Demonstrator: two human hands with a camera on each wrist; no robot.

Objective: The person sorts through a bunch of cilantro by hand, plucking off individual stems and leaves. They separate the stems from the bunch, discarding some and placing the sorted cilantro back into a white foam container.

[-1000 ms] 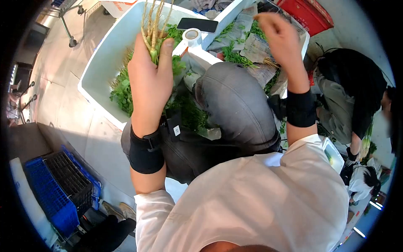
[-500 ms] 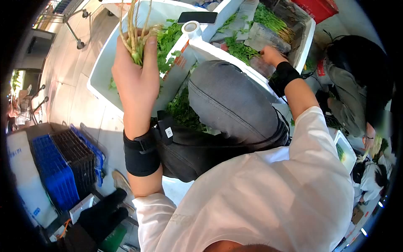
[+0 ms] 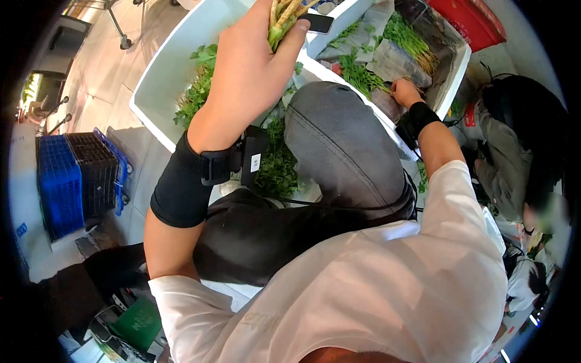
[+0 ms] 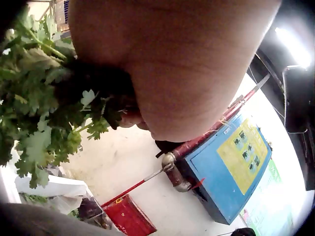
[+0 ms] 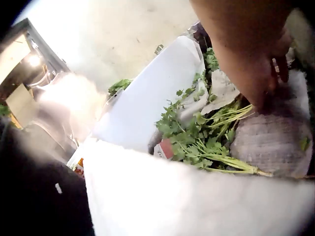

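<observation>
My left hand (image 3: 251,72) grips a bunch of cilantro (image 3: 279,24) near its pale roots, which point up past the thumb in the head view. In the left wrist view the leafy end of that cilantro (image 4: 39,108) hangs beside the hand. Low in the right-hand compartment, my right hand (image 3: 407,94) has curled fingers at the stem ends of some loose cilantro (image 3: 363,75). The right wrist view shows thin cilantro stems (image 5: 229,115) running to these fingertips, over a grey paper sheet (image 5: 270,140). The fingertips themselves are partly in shadow.
White foam boxes (image 3: 151,78) stand around my knee (image 3: 345,139). A phone (image 3: 319,23) lies on the box rim. More cilantro (image 3: 405,36) lies by the paper at the back. A red crate (image 3: 472,24) is behind, and another person (image 3: 514,139) crouches at right.
My left hand has swung right with the cilantro and now covers the tape roll. My right hand has come down from above the right-hand box to the stems inside it.
</observation>
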